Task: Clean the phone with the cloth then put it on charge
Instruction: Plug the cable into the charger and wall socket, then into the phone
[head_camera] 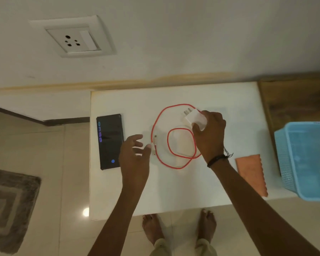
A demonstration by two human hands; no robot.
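Observation:
A black phone (110, 141) lies screen up, lit, at the left end of the white table (174, 191). A red charging cable (171, 145) lies coiled in loops at the table's middle. My right hand (210, 133) grips the white charger plug (194, 118) at the back of the coil, its pins pointing up-left. Just right of the phone, my left hand (135, 156) hovers with fingers relaxed and spread beside the cable's connector end (154, 143), holding nothing. An orange cloth (252, 172) lies flat near the table's right edge.
A white wall socket (73, 36) with a switch sits on the wall above and left of the table. A light blue plastic basket (307, 159) overhangs the table's right end. A grey mat (9, 207) lies on the floor at left. My bare feet stand below the table's front edge.

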